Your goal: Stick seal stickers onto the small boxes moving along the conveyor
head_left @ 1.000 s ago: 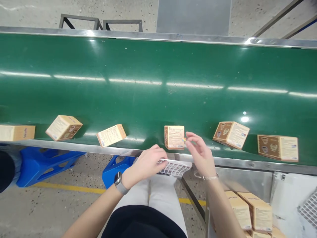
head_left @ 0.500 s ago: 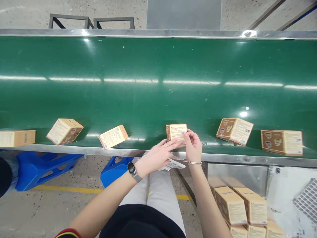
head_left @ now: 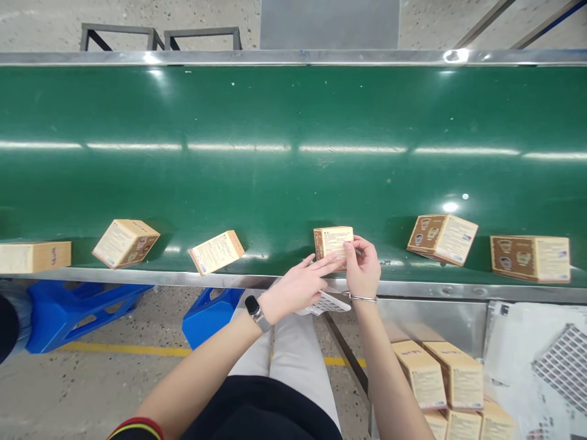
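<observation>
Cartons along the green worktop (head_left: 275,195) have all shifted slightly to the right against its metal rim (head_left: 174,278) since the previous frame, and both hands have moved right with the middle carton (head_left: 334,242). That carton sits near the rim, its cream printed face towards the wearer and a brown side at its left. The right hand (head_left: 362,269) has its thumb on the printed face and its curled fingers at the right edge, gripping that corner. The left hand (head_left: 298,290) stretches its fingers across the lower part of the carton and keeps a patterned sheet (head_left: 328,302) beneath its palm; the exact grip is hidden. A watch (head_left: 254,308) is on the left wrist, a bracelet (head_left: 362,299) on the right.

To the left lie a tilted carton (head_left: 217,252), an angled carton (head_left: 126,243) and an end carton (head_left: 34,257); to the right, two brown-sided cartons (head_left: 443,239) stand well apart from the hands. Below the rim at the right are stacked cartons (head_left: 454,373), with a grid sheet (head_left: 564,366) on white material (head_left: 509,348) beside them. Blue stools (head_left: 77,311) stand below the rim at the left
</observation>
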{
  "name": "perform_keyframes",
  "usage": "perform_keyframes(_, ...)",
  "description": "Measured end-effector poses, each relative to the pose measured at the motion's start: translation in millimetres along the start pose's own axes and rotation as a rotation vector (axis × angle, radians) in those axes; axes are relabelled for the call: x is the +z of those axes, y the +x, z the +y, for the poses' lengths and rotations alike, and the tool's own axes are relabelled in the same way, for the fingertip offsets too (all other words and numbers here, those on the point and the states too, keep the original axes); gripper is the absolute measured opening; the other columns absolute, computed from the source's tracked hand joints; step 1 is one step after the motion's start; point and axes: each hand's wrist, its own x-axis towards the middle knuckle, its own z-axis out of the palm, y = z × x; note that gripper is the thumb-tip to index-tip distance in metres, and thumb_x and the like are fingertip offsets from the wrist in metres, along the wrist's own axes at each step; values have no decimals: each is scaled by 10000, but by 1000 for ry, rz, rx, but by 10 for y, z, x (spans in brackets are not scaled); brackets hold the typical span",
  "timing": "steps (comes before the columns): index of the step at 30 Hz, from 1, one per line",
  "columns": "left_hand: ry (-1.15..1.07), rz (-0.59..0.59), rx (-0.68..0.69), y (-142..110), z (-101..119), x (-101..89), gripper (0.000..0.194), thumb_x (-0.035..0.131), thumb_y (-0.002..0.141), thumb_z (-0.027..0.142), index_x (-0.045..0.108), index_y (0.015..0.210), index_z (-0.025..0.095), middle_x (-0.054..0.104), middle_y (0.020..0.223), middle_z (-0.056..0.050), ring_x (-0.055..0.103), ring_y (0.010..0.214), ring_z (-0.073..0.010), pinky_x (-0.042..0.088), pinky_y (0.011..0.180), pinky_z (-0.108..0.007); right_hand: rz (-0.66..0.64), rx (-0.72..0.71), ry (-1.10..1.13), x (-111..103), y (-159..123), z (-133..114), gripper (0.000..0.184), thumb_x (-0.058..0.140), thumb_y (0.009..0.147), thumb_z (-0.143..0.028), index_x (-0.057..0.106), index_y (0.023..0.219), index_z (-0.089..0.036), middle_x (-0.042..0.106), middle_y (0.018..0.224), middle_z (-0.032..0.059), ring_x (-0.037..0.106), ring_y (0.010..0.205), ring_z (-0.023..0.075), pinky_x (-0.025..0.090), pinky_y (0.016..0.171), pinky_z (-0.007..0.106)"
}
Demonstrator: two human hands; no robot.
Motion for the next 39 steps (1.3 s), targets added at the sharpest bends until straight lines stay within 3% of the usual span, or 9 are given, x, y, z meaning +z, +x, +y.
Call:
perform_keyframes(5,10,-13,2,107,53,-4,203,554,873,112,681,728,175,295,1595,-52,169,1510,-200,238,1217,-439,160,-2,-45,20,10,53,307,668,771,-498,559,815,-214,640,1053,103,613,959,231,486,903,437)
perform_keyframes(9,-1,-15,-4,203,89,4,192,559,873,107,681,743,176,275,1603,-45,180,1508,-206,246,1213,-443,267,52,17,52,117,196,383,658,765,-546,460,888,-242,615,1064,78,641,844,185,550,770,376)
perform_keyframes(14,-95,58,33,212,157,-39,161,567,888,94,686,808,169,411,1542,-54,304,1469,-230,233,1221,-413,272,65,42,-305,204,44,341,588,816,-558,494,870,-235,635,929,49,667,852,205,561,767,392)
perform_keyframes(16,-202,79,-27,138,206,-116,143,563,910,119,691,879,174,590,1392,-66,503,1339,-235,365,1137,-380,176,-3,-22,-542,128,-167,298,668,796,-478,578,924,-224,665,969,61,665,916,214,537,858,409)
perform_keyframes(18,-328,56,-175,30,256,-220,140,558,931,166,696,919,185,747,1080,-49,697,1024,-221,509,904,-322,-187,-202,-211,-730,5,-396,224,643,853,-423,632,966,-230,697,963,63,677,903,215,540,861,396)
perform_keyframes(21,-499,33,-321,-154,300,-369,152,556,935,203,705,905,195,733,772,0,690,711,-175,472,654,-248,-678,-452,-358,-814,-178,-648,150,584,926,-356,650,994,-240,726,915,51,701,840,202,572,764,336)
perform_keyframes(23,-627,59,-332,-274,298,-433,137,569,931,225,701,946,194,732,826,5,672,723,-151,451,648,-226,-818,-527,-392,-764,-253,-724,125,532,963,-295,641,971,-235,726,874,44,702,790,189,574,712,308)
perform_keyframes(31,-788,126,-472,-639,228,-513,178,534,906,203,702,850,180,704,801,12,606,710,-127,424,658,-216,-955,-545,-425,-540,-284,-774,191,469,973,-200,622,863,-226,705,797,30,679,712,171,554,641,286)
perform_keyframes(39,-822,168,-523,-723,218,-444,226,515,912,241,681,786,154,632,713,7,529,656,-123,383,587,-211,-740,-811,-392,-306,-468,-798,138,539,948,-174,660,968,-238,726,911,48,681,821,202,551,729,359)
